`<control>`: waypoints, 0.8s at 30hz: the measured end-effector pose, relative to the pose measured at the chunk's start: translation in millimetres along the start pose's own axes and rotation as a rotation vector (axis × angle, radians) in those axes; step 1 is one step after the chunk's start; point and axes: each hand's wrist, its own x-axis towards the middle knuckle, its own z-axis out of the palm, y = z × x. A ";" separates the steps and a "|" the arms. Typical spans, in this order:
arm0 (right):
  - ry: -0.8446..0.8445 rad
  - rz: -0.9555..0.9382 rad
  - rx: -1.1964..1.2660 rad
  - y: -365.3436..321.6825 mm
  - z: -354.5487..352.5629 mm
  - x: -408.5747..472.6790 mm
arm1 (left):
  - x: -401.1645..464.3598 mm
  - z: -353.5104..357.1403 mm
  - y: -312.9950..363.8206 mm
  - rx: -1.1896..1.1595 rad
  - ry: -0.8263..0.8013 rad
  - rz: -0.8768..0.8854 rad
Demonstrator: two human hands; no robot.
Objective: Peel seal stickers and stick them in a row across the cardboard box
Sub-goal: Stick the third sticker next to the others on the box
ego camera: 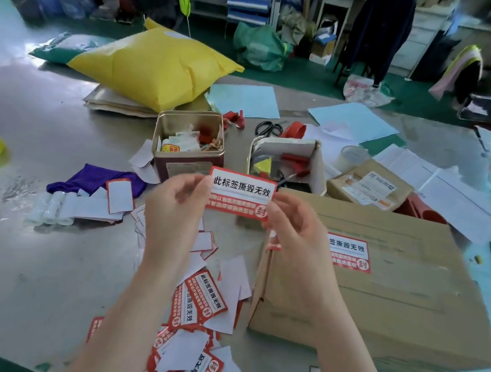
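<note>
Red-and-white seal sticker [240, 194] held up between both hands, just above frame centre. Left hand [174, 206] fingers pinch its left edge; right hand [294, 226] fingers pinch its lower right corner. Cardboard box [398, 295] at 3 o'clock on grey surface [16, 245], one sticker [348, 252] already stuck on top. Metal tin [188, 143] at 12 o'clock, lid off, holds small packets and red bits. White open box [287, 160] beside it holds red-handled tools, yellow piece. Loose stickers and backing papers [204, 309] piled at 6 o'clock.
</note>
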 end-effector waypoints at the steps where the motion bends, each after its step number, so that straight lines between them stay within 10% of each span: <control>1: 0.039 0.000 0.009 0.4 -7.4 -2.4 | -9.2 8.9 4.7 -0.095 -0.017 -0.086; 7: 0.248 -0.016 -0.020 8.0 -51.2 -13.1 | -47.9 61.4 12.6 -0.430 -0.157 -0.346; 24: 0.617 -0.124 -0.375 47.4 -170.1 -7.4 | -63.0 146.5 1.1 -0.027 -0.183 -0.022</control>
